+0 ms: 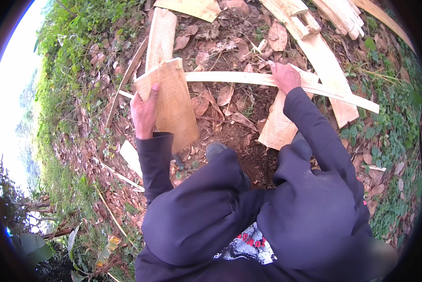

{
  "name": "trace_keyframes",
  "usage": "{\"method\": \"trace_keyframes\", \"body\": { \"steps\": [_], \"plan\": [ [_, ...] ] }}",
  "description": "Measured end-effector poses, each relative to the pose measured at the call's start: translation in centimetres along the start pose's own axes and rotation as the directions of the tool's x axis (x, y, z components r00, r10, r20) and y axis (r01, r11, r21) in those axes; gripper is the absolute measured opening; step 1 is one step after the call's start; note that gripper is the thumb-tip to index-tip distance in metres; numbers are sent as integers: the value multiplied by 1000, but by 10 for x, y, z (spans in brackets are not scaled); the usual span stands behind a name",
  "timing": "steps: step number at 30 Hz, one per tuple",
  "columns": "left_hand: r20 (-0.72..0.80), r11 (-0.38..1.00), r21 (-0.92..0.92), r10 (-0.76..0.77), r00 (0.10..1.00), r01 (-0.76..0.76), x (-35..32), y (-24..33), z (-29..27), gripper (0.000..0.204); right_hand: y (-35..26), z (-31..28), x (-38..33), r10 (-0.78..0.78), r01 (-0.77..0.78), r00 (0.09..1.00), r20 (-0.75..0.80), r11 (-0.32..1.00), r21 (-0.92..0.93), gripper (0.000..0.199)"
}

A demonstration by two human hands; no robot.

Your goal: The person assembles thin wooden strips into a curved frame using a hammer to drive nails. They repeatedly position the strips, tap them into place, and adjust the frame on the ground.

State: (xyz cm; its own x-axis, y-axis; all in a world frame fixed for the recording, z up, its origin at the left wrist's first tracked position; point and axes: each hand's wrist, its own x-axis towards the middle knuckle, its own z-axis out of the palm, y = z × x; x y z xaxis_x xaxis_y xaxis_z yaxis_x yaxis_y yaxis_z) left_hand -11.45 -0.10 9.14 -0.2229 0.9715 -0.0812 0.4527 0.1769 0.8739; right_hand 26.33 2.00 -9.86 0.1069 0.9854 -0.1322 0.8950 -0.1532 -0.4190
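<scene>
My left hand [144, 112] grips a short, wide wooden board [175, 105] by its left edge, with the thumb lying on the face toward me. The board is tilted, and its lower end points to my feet. A long, narrow wooden strip [230, 77] runs crosswise behind the board, and a bit of its end shows at the left. My right hand [285, 77] is closed over this strip right of its middle. Under the strip on the right, a broad plank piece [277, 127] slants down beside my right foot. The left fingers behind the board are hidden.
Another plank [161, 40] lies beyond the board. At the far right are a long plank [326, 66] and stacked split wood [340, 16]. Dry leaves [225, 94] cover brown soil, with green plants [74, 56] at the left. A dark, thin object [178, 161] sits near my left sleeve.
</scene>
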Motion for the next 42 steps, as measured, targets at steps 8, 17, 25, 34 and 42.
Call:
{"method": "trace_keyframes", "body": {
  "steps": [8,17,25,34,42],
  "plan": [
    [104,690,-722,38,994,49,-30,3,-34,51,-63,-81,-31,-330,334,940,-89,835,437,26],
    [260,431,-884,133,957,180,-48,-2,-9,37,-183,-159,-107,-730,472,682,-47,390,791,36],
    [361,263,-920,269,893,292,-61,-12,14,34,-196,-146,-137,-776,586,630,-45,437,683,45],
    [386,751,-543,-175,906,376,-90,-65,81,71,-170,-81,-123,-566,462,822,64,728,506,25],
    [528,575,-658,-108,843,486,-128,-127,88,96,-154,-52,-98,-602,208,722,340,658,724,35]
  ]
}}
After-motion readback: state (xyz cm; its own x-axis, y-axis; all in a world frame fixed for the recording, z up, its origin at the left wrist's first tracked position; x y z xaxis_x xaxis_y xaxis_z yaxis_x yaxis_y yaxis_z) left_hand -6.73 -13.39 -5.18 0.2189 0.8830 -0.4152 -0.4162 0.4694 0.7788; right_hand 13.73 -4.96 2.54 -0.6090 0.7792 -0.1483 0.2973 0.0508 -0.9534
